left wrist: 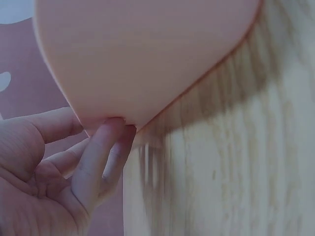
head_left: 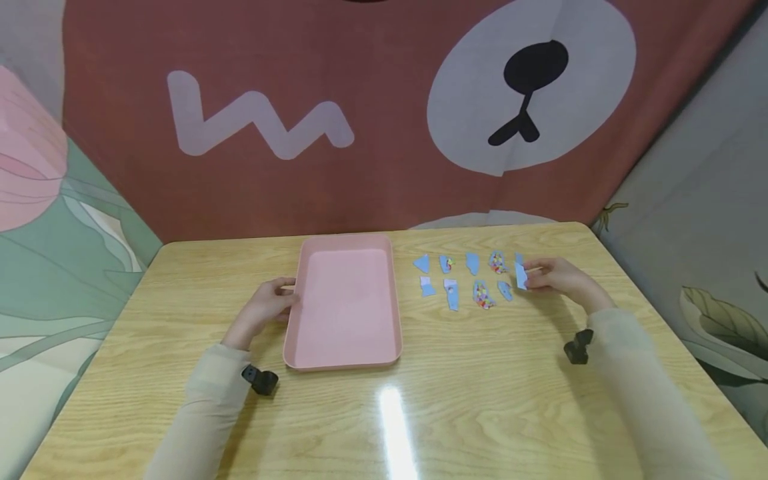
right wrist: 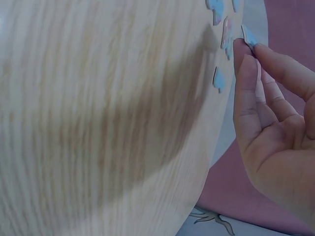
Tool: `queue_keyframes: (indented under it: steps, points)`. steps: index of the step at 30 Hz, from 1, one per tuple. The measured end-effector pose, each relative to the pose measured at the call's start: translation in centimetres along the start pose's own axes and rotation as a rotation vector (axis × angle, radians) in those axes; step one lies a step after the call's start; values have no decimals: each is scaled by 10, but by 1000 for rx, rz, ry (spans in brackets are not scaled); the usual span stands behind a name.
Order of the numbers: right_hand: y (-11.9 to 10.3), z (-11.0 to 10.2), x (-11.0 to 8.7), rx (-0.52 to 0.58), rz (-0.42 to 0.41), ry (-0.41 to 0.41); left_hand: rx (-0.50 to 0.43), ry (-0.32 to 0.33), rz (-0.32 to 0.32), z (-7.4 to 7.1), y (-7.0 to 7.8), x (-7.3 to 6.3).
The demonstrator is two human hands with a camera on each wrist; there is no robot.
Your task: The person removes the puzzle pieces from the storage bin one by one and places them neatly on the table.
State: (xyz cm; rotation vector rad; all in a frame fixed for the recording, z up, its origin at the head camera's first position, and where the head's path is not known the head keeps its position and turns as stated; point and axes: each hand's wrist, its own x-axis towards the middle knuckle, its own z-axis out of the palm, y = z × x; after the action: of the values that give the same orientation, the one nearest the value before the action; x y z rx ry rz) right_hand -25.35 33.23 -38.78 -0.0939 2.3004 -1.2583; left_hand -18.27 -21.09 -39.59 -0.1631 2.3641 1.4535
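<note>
A pink rectangular tray (head_left: 345, 303) lies on the table with nothing in it. At its left side my left hand (head_left: 267, 308) grips the tray wall; in the left wrist view the fingers (left wrist: 101, 152) pinch the tray's edge (left wrist: 147, 59). On the right, my right hand (head_left: 559, 279) pinches a light blue puzzle piece (head_left: 521, 275) between thumb and fingertips. The right wrist view shows this piece (right wrist: 249, 36) held by its edge. Left of that hand lie several flat blue pieces in two rows, among them a small one (head_left: 505, 290) and a multicoloured one (head_left: 483, 295).
The wooden table (head_left: 480, 400) reaches back to a red-brown curtain (head_left: 384, 187) with a cartoon animal on it. Printed cloth (head_left: 708, 200) hangs on the right side, and a flowered one (head_left: 60, 267) on the left. A bright light reflection lies on the table front.
</note>
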Motion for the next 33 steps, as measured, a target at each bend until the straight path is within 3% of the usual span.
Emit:
queue_keyframes:
  steps: [13,21,33]
  points:
    - [10,-3,-3,-47,77,-8,-22,-14,-8,-2,-3,1]
    - [11,-4,-3,-10,125,-27,-8,10,-4,-4,-4,0]
    - [8,-1,-3,-161,162,21,-31,22,7,-6,-4,-2]
